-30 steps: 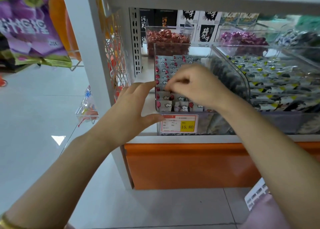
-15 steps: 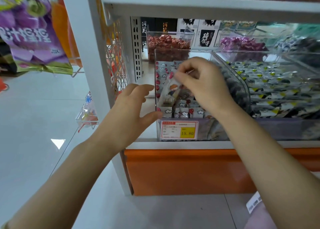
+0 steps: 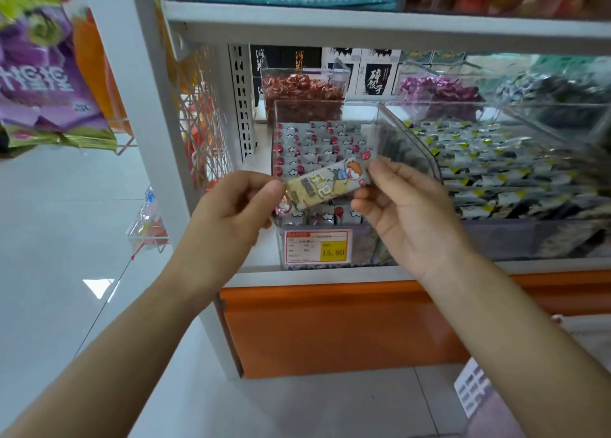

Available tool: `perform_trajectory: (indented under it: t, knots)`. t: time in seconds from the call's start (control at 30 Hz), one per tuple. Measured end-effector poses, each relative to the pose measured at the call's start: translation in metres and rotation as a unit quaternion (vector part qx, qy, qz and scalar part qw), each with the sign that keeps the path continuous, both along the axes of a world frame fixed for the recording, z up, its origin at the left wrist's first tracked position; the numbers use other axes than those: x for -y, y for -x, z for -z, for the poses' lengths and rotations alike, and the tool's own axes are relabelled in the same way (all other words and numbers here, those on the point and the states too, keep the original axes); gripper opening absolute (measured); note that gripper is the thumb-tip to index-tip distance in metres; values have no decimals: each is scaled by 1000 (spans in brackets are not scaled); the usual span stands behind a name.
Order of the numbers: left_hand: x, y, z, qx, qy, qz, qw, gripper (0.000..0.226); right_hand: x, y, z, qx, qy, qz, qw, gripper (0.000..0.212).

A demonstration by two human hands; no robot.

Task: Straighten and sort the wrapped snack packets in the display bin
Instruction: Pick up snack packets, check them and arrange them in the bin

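**Change noted.** A second ago the right hand [image 3: 406, 212] was down among the rows. Half a second ago it was lifting one packet [image 3: 325, 184] out alone, while the left hand [image 3: 231, 212] hovered with its fingers spread beside the bin's left wall. Now both hands hold that packet. The left thumb and forefinger are clamped on its left end, and the right thumb and fingertips pinch its right end. The remaining right fingers are loosely curled.

**Position of packet.** It is clear of the rows, in front of the upper front of the display bin [image 3: 325, 102] and above the price tag [image 3: 317, 246]. It lies lengthwise between the hands, printed face to the camera, its right end slightly higher.

**Assessment.** The packet appears to be out for turning or flattening. It still has to go back in line, so the step is judged part done.

**Containers.**
- **Display bin:** this clear bin holds grey-and-red packets [image 3: 317, 143] standing in fairly even rows. The front row is partly hidden behind the hands.
- **Neighbouring bin:** the bin [image 3: 413, 140] touching on the right holds black, white and yellow packets [image 3: 496, 159] lying flat in layers.
- **Rear bins:** one holds red-wrapped sweets [image 3: 302, 90] in a loose heap, and another to its right holds purple-wrapped sweets [image 3: 436, 88].
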State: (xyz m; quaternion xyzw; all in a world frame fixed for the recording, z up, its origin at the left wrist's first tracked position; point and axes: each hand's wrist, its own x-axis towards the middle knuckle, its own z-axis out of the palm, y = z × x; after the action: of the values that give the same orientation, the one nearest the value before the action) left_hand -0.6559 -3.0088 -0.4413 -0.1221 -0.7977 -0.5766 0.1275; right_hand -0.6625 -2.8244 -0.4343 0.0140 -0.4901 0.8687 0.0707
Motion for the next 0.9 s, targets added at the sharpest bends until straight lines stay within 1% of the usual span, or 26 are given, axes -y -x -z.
perform_trajectory:
  t: [0.07,0.13,0.2,0.23,0.3,0.37,0.43,0.47,0.5,0.53,0.6,0.63,0.67,0.7,0.73,0.77,0.8,0.83,0.87,0.9]
  knots:
    - [-3,-1,1,38,-42,1,998,26,-2,-3,2,26,45,-12,999,12]
    - [-6,-2,1,79,-107,17,991,34,-3,-5,4,46,75,-23,996,11]
    - [-7,-2,1,115,-184,47,975,41,-6,-6,6,60,94,-28,993,15]
    - [-8,-2,1,126,-215,61,966,40,-7,-7,6,62,93,-31,993,17]
    - [-8,-2,1,129,-240,67,960,33,-12,-8,7,56,55,-38,996,15]
    - [-9,-2,2,118,-235,42,964,24,-16,-10,9,39,-27,-38,998,20]
    - [-10,0,3,107,-237,8,966,21,-20,-12,11,28,-110,-35,993,23]
    - [-10,0,4,104,-239,-5,965,22,-21,-13,11,26,-128,-41,991,21]
    - [-10,0,3,106,-244,-11,964,23,-22,-15,10,27,-126,-55,990,19]
    - [-10,0,3,112,-255,-10,960,25,-22,-15,9,33,-103,-75,991,16]
    - [-11,0,2,138,-298,4,945,36,-22,-15,7,54,-32,-112,992,11]
    - [-12,0,2,155,-325,10,933,37,-22,-15,6,61,-4,-125,990,10]
    - [-11,1,2,172,-350,14,921,33,-23,-15,5,62,11,-133,989,9]
    - [-11,1,2,189,-371,17,909,26,-24,-14,5,56,8,-135,989,10]
    - [-11,2,2,203,-386,21,900,20,-25,-14,7,45,-17,-129,991,10]
    - [-11,3,3,210,-392,27,895,18,-26,-13,9,29,-65,-111,991,7]
    - [-11,3,3,207,-388,32,898,18,-26,-13,10,12,-118,-89,989,4]
    - [-11,4,4,192,-373,38,907,18,-27,-13,12,-3,-161,-64,985,7]
    - [-11,3,4,167,-345,41,923,17,-27,-12,13,-11,-179,-47,983,9]
    - [-11,2,3,132,-305,40,942,16,-27,-12,13,-11,-172,-39,984,8]
